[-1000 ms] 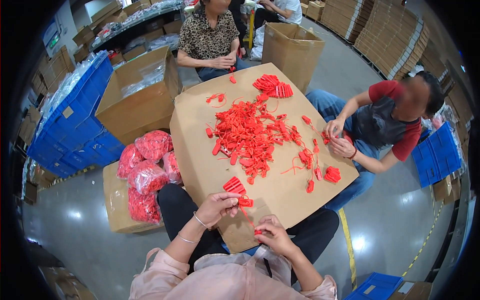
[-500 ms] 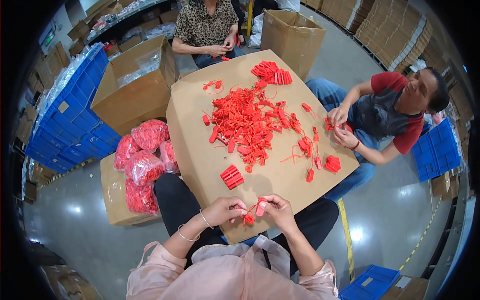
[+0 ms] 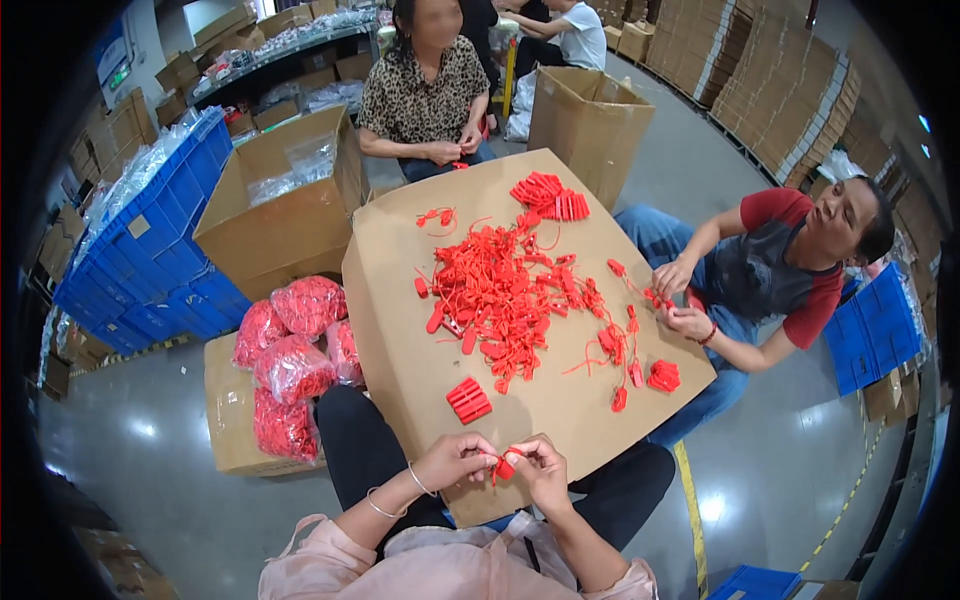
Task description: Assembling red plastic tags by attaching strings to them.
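Over the near edge of the cardboard-topped table, my left hand pinches part of a thin red cord. My right hand sits close beside it, closed on a small red plastic piece that the cord belongs to. Fingers hide part of the piece and cord. Just beyond my left hand lies a neat row of red plastic pieces. A large tangled heap of red corded pieces covers the table's middle.
A person at the right and another at the far side handle similar red pieces. Bagged red pieces sit on a carton at left, near an open cardboard box and blue crates. Another tall box stands beyond the table.
My hands have come closer together, and the red piece has tilted between them. The whole scene sits lower in the picture. The person at right has shifted their hands slightly.
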Available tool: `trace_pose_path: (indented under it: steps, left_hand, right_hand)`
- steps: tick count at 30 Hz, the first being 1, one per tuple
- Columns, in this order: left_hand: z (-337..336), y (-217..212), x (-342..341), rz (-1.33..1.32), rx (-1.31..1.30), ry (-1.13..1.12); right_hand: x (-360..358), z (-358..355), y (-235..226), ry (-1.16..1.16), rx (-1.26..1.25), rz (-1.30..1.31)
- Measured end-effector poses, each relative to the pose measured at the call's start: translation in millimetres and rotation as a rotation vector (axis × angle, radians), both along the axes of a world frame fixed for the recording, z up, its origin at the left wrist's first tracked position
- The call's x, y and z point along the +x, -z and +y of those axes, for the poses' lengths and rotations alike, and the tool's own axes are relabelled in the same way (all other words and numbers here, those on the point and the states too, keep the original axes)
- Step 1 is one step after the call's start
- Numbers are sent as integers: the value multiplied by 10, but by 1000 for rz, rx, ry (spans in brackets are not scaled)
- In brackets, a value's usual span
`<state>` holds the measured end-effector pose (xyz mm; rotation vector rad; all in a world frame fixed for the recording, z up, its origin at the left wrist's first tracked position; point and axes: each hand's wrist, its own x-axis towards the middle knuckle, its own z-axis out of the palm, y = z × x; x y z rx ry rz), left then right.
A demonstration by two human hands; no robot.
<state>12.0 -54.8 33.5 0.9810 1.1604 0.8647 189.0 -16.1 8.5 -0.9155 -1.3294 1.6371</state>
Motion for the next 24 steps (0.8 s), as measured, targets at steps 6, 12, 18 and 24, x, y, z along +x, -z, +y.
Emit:
trace_pose_path:
  steps: [6, 12, 18, 24]
  left_hand:
    - [-34, 68, 12, -71, 39, 0]
    - [-12, 215, 53, -99, -31, 13]
    - [50, 199, 112, -214, -23, 2]
    - [159, 544, -226, 159, 102, -265]
  right_hand:
    - [25, -108, 137, -67, -665, 400]
    - [80, -127, 120, -102, -681, 194]
    - [269, 5, 63, -226, -695, 40]
    - [507, 63, 39, -269, -891, 209]
